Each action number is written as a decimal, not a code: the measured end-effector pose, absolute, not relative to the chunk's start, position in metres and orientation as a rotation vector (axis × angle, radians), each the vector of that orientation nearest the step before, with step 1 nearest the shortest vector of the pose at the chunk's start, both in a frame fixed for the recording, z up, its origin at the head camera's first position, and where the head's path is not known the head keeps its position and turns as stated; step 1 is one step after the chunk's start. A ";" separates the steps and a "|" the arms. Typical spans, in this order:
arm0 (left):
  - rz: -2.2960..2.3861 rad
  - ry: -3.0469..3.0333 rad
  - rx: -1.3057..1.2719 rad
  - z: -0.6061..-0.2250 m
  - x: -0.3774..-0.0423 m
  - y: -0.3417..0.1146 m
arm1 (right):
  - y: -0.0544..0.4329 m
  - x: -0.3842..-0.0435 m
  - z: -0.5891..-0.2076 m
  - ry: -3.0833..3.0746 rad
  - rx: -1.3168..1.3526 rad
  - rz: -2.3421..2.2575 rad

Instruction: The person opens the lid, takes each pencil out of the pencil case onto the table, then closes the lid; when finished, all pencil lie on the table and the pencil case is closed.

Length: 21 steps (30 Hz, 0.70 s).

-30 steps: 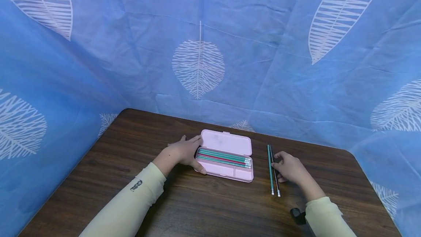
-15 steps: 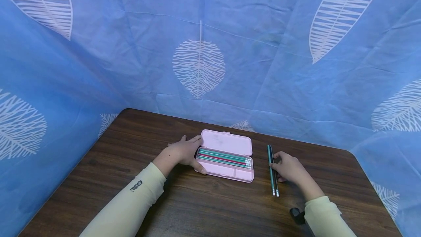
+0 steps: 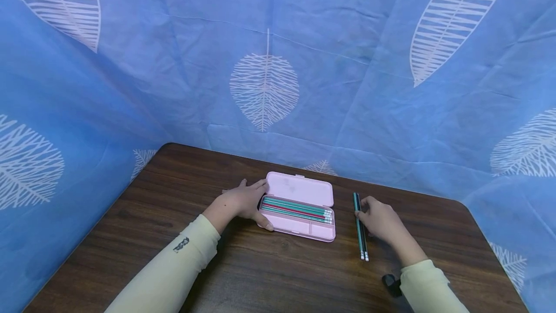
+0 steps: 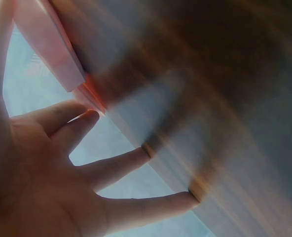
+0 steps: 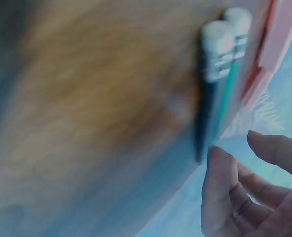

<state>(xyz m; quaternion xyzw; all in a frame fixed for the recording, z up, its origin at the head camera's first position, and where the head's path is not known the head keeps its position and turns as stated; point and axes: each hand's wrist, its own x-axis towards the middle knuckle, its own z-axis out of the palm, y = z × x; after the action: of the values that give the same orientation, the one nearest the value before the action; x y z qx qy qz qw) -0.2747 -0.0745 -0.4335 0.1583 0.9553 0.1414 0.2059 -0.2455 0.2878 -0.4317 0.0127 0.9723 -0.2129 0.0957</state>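
Observation:
A pink pencil case (image 3: 298, 188) lies with its lid folded back, and several teal pencils and a red one (image 3: 295, 208) lie inside, erasers to the right. Against its left end rests my left hand (image 3: 243, 201), thumb at the front corner; the left wrist view shows its fingers straight and spread. To the right of the case, a teal pencil (image 3: 357, 228) and a dark pencil (image 3: 365, 243) lie side by side. My right hand (image 3: 380, 217) pinches these two, its thumb over the teal one. Their white erasers (image 5: 218, 37) show in the right wrist view.
All of this is on a dark wooden table (image 3: 278, 279). A blue cloth (image 3: 187, 86) with white leaf patterns hangs behind the table and at its sides. A small black device (image 3: 392, 285) sits at my right wrist.
The dark pencil has been drawn left against the teal one, closing the gap between them. My right fingers have come in closer around both. My left hand and the case look unmoved.

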 end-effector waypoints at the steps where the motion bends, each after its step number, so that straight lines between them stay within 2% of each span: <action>1: 0.389 2.662 0.442 -0.433 -0.275 -0.074 | 0.284 -0.245 -0.430 2.908 0.009 -0.599; 9: 0.356 2.661 0.458 -0.434 -0.277 -0.074 | 0.244 -0.241 -0.421 2.991 -0.204 -0.565; 21: 0.340 2.660 0.468 -0.435 -0.277 -0.074 | 0.195 -0.249 -0.429 2.962 -0.406 -0.495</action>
<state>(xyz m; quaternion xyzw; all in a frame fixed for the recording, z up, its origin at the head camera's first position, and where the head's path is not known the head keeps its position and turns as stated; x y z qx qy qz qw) -0.2768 -0.0742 -0.4345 0.1681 0.9558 0.1221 0.2080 -0.2492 0.1948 -0.4291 -0.1339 0.9759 -0.1631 0.0556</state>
